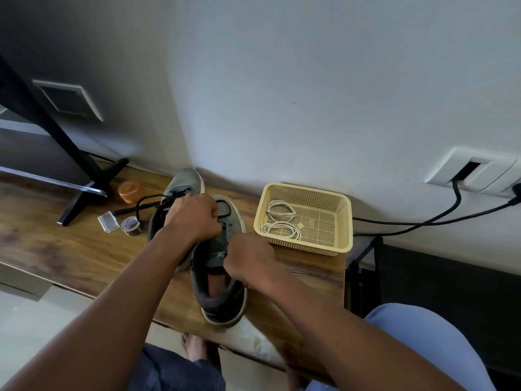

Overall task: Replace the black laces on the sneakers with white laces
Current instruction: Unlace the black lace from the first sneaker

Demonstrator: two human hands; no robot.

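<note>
Two grey sneakers stand on the wooden table (70, 249). The near sneaker (220, 289) points away from me; the far sneaker (183, 183) lies behind it to the left. My left hand (194, 218) is curled over the near sneaker's lacing and pinches its black lace (225, 206), which loops out past my fingers. My right hand (248, 259) grips the sneaker's right side by the tongue, fingers curled. More black lace (146, 201) trails off the far sneaker. Two coiled white laces (280, 220) lie in a yellow basket (310, 244).
Left of the shoes sit a tape roll (131, 226), a small clear box (108, 222) and an orange lidded jar (129, 191). A black monitor stand (93, 187) rises at the left. Black cables (423, 221) run from a wall socket on the right. The table ends just right of the basket.
</note>
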